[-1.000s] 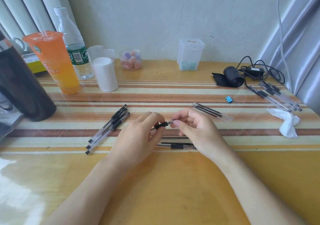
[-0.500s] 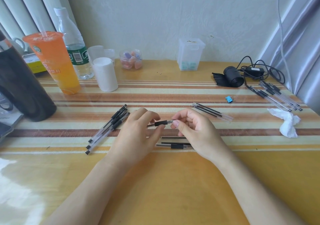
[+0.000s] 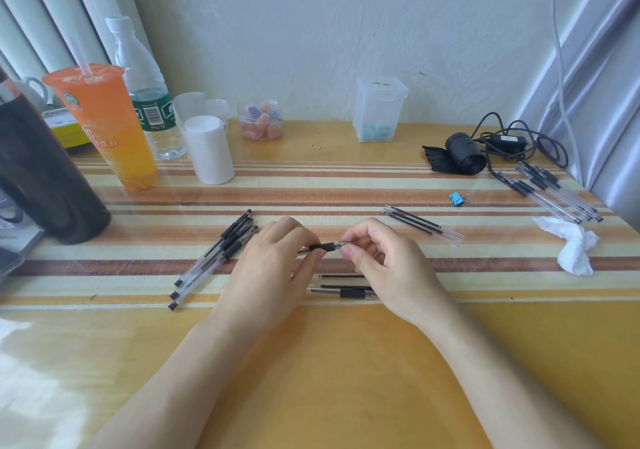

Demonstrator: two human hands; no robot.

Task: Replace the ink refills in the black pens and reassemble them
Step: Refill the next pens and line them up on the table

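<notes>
2 hands — left hand (image 3: 273, 268), right hand (image 3: 391, 268) — pinch 1 black pen (image 3: 323, 247) btwn them.

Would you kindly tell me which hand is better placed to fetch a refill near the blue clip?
Probably the right hand: those refills lie on its side; the left hand sits farther off, gripping the pen.

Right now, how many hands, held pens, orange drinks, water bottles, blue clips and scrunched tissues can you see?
Hands: 2, left hand and right hand
Held pen: 1
Orange drink: 1
Water bottle: 1
Blue clip: 1
Scrunched tissue: 1
Total: 7
</notes>
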